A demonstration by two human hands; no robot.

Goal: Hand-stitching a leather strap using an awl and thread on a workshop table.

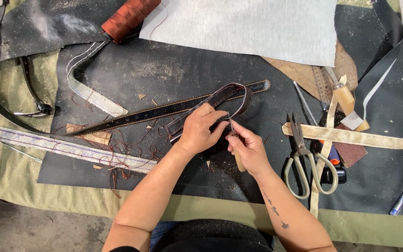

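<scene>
- Left hand has its fingers pinched together on the folded loop end of the long dark brown stitched leather belt, which lies across the black leather sheet mid-table.
- Right hand is wrapped tight around a pale wooden-handled awl, thin metal tip up against the fold.
- Honestly I'd keep that pinch right beside the tip so the layers can't slide, and push straight through on the stitch line, not at an angle.
- Steel scissors sit near the right hand, rust-red thread spool up top.
</scene>
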